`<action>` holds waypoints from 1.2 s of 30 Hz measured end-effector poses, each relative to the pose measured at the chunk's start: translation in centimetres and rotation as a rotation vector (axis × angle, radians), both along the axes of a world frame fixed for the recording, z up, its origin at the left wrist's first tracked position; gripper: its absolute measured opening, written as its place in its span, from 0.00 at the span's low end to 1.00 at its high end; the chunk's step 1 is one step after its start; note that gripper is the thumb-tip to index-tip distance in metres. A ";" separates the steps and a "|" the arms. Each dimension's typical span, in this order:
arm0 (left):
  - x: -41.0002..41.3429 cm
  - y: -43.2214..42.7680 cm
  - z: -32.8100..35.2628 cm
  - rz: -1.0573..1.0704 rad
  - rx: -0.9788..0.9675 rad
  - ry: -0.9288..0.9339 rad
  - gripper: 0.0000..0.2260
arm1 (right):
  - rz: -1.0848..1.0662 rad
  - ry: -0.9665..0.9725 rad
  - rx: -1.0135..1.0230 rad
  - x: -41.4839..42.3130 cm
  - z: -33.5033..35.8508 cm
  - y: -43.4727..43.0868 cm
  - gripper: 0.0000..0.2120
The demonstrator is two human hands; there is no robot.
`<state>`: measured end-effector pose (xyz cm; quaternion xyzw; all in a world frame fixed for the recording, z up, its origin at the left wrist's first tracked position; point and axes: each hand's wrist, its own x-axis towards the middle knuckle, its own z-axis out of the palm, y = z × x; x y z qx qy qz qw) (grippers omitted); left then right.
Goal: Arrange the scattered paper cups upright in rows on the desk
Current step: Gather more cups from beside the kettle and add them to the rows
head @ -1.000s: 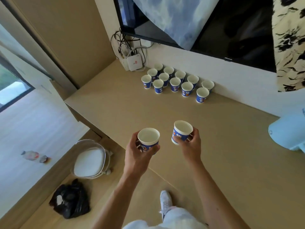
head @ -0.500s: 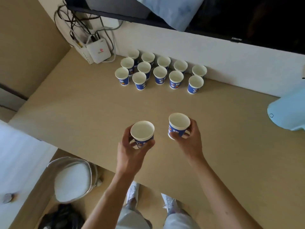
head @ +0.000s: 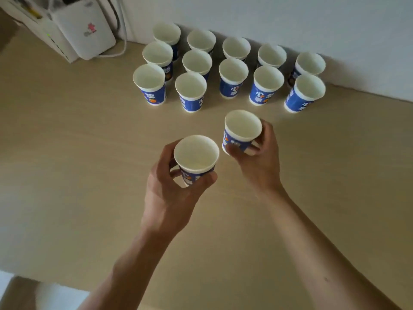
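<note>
So, progress check. Desk [head: 78, 164] is mostly bare tan top, and the block of upright cups [head: 233, 71] sits at the far side against the wall [head: 312, 23], just right of a white box with cables [head: 85, 34]. I count twelve standing, all mouth-up: two rows of five running along the wall, and a front row that only has two so far, the leftmost cup [head: 149, 78] and its neighbour [head: 190, 86]. The rest of that front row is open desk.

Both hands are over the desk, just in front of the block, each carrying one more. Left hand [head: 169, 193] has fingers and thumb wrapped round the lower half of a blue cup [head: 196, 153], held upright. Right hand [head: 261, 162] pinches a second cup [head: 242, 126] low on its side, tipped a little to the left, and it's the closer one to the gap.

My read: most of the job is done. These two look headed for the front row's next two slots, which would leave one spot open. No loose cups show anywhere else on the desk, so I can't tell if more are waiting out of view.
</note>
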<state>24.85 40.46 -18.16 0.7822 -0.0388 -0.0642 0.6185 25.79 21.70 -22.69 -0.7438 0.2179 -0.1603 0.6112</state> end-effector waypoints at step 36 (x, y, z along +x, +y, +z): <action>1.0 0.8 -4.5 -0.133 -0.107 -0.052 0.27 | 0.010 -0.039 -0.215 7.8 -4.8 -1.8 0.35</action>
